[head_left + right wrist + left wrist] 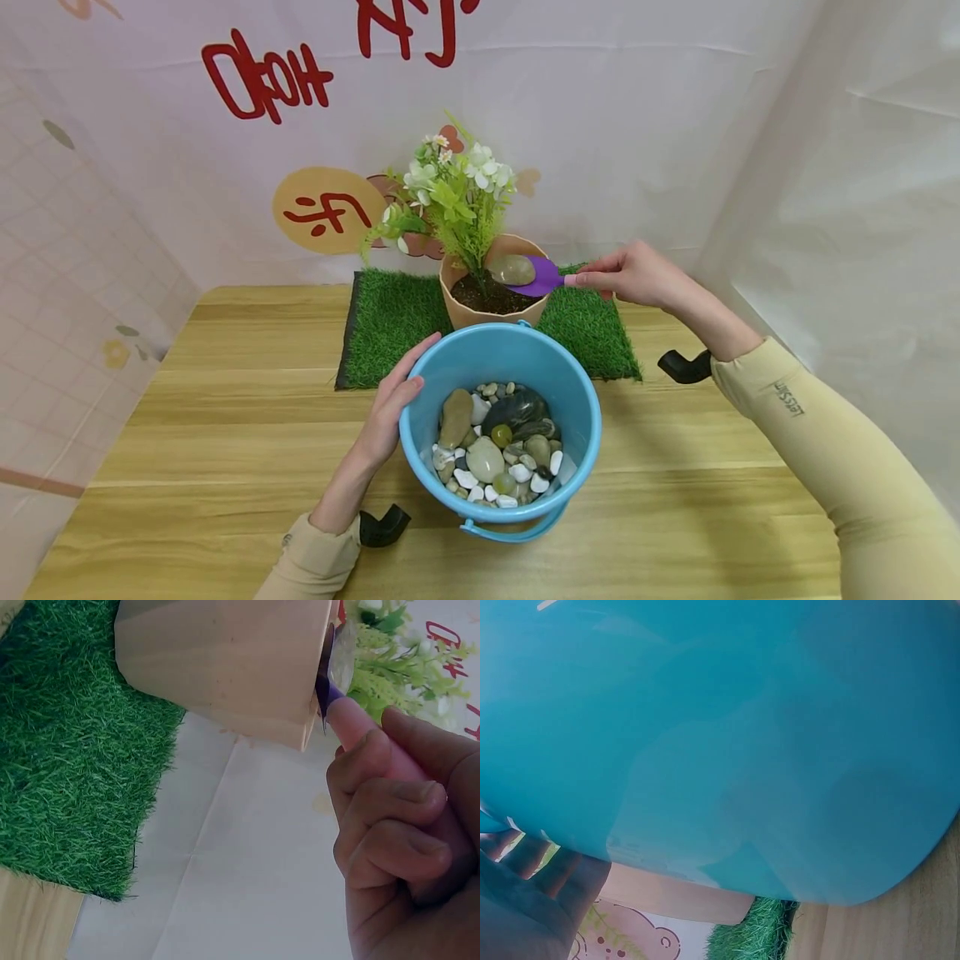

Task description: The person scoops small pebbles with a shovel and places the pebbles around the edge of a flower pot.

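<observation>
My right hand (633, 275) grips the pink handle (409, 769) of a small trowel with a purple blade (542, 277). A smooth, pale, translucent stone (513, 269) lies on the blade, above the soil of a peach flowerpot (491, 317). White flowers and green leaves (457, 187) rise from the pot. My left hand (386, 412) rests against the left side of a light-blue bucket (592, 425), its fingers extended along the outside and its thumb at the rim. Inside the bucket lie several stones (486, 460), white, tan and dark. The bucket wall fills most of the left wrist view.
Under the pot lies a green turf mat (393, 321) on the wooden table (262, 433). The bucket stands in front of the pot, its blue handle (517, 533) hanging on the near side. White printed sheets (637, 108) enclose the back and sides.
</observation>
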Available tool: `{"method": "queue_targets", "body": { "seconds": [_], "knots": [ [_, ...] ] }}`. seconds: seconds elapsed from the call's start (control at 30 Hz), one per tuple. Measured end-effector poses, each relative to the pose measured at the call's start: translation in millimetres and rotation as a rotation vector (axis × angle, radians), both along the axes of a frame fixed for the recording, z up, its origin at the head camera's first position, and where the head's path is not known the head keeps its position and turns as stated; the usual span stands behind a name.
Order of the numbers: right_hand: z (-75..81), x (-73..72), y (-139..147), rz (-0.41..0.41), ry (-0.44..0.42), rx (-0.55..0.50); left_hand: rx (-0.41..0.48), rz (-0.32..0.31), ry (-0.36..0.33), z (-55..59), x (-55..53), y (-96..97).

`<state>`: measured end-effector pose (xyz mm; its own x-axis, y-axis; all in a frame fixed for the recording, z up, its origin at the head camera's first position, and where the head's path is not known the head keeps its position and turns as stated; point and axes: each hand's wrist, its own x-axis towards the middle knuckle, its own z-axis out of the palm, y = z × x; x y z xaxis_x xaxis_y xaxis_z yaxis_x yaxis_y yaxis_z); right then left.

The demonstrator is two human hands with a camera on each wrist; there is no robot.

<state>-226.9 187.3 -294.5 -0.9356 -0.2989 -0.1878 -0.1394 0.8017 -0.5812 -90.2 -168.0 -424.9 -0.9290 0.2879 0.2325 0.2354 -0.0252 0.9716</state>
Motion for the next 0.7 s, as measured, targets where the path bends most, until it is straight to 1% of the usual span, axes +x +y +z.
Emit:
{"method": "queue_targets", "body": {
  "seconds": [0.13,0.33,0.57,0.7],
  "knots": [
    [1.0,-8.2,-4,-0.009,0.008,0.015,-0.001,-0.002,0.003,-0.8,0.0,-0.9],
    [0.8,-17.0,-8,-0.020,0.033,0.042,0.002,-0.011,-0.002,-0.9,0.2,-1.0],
    [5.5,-20.7,-21,-0.041,0.047,0.046,-0.001,-0.008,0.002,-1.0,0.1,-1.3],
    [7.5,-21.5,-30,-0.029,0.062,0.055,-0.003,-0.008,-0.001,-1.9,-0.2,-1.7]
  ]
}}
